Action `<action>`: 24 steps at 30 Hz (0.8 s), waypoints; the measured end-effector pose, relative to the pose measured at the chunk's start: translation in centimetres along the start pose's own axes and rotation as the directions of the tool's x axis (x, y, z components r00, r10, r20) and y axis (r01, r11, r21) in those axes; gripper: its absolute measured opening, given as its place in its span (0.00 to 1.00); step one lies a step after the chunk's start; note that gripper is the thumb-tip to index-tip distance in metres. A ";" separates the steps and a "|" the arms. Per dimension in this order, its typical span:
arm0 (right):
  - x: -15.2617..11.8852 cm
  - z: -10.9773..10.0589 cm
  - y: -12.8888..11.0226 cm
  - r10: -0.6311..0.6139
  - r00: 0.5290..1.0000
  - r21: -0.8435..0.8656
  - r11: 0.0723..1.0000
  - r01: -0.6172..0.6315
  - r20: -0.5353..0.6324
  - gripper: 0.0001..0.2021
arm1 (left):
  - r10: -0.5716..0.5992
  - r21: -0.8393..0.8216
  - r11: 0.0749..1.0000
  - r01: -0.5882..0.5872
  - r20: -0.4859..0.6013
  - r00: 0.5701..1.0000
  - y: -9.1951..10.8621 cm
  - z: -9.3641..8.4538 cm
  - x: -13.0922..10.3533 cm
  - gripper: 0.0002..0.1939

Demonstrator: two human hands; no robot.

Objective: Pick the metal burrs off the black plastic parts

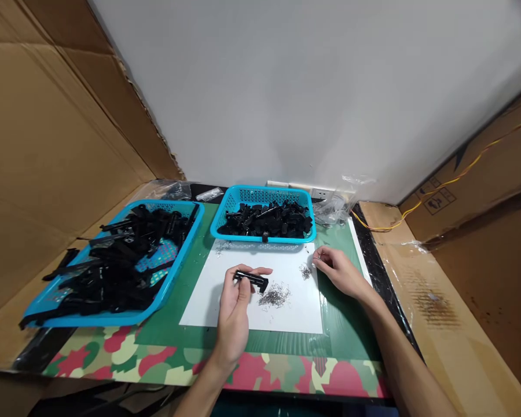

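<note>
My left hand (pixel 235 295) holds a black plastic part (pixel 252 280) between thumb and fingers, above a white sheet (pixel 217 289). Just right of that part lies a pile of small silvery metal pieces (pixel 275 295) on the sheet. My right hand (pixel 333 267) is at the sheet's right side, thumb and fingertips pinched together; a thin, tiny piece seems to show at the tips, too small to name. Beside those fingertips lies a smaller cluster of metal pieces (pixel 305 271).
A blue basket (pixel 263 238) of black parts stands behind the sheet. At the left, a larger blue basket (pixel 167 289) holds long black parts. Clear plastic bags (pixel 332 209) lie by the wall; yellow wire (pixel 410 209) runs at the right, near cardboard (pixel 460 324).
</note>
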State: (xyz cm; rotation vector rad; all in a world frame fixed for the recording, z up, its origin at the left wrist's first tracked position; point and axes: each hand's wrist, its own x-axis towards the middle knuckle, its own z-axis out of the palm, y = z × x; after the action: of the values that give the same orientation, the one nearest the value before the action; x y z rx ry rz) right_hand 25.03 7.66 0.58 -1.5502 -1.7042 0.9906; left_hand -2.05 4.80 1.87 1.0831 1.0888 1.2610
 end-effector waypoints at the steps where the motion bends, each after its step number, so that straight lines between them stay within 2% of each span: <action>1: -0.1 -0.1 -0.1 0.008 1.000 -0.015 1.000 -0.008 0.013 0.11 | -0.014 -0.030 0.999 0.014 0.010 1.000 0.0 0.0 -0.1 0.15; 4: -0.3 -0.3 -0.3 0.034 0.999 -0.078 0.997 -0.030 0.041 0.10 | -0.077 -0.078 0.994 0.081 0.063 0.995 0.0 0.3 -0.5 0.18; 7: -0.4 -0.2 -0.4 0.033 0.998 -0.152 0.988 -0.025 0.054 0.08 | -0.123 -0.023 0.992 0.125 0.084 0.989 0.1 0.7 -1.0 0.24; 10: -0.6 0.0 -0.3 0.015 0.998 -0.206 0.979 -0.001 0.068 0.09 | -0.149 0.019 0.989 0.148 0.071 0.986 0.0 0.9 -1.2 0.26; 16: -1.1 0.4 0.1 -0.020 0.999 -0.201 0.979 0.028 0.042 0.13 | -0.131 -0.050 0.990 0.132 0.022 0.991 0.1 1.3 -1.8 0.27; 19: -1.3 0.6 0.0 -0.064 0.998 -0.116 0.991 0.061 -0.021 0.11 | -0.097 -0.086 0.991 0.098 0.017 0.995 0.2 1.5 -2.2 0.29; 22: -1.4 0.8 -0.2 -0.089 0.993 -0.066 0.994 0.084 -0.080 0.11 | -0.079 -0.064 0.995 0.081 0.027 0.996 0.1 1.5 -2.5 0.22; 24: -1.4 0.7 -0.2 -0.082 0.993 -0.157 0.985 0.067 -0.090 0.10 | -0.062 -0.037 0.997 0.064 0.049 0.997 -0.1 1.4 -2.5 0.15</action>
State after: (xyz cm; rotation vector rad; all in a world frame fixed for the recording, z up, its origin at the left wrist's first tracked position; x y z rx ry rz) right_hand 24.49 6.16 0.43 -1.5915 -1.7921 0.7491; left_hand -0.68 2.28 2.08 1.0371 1.0503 1.1956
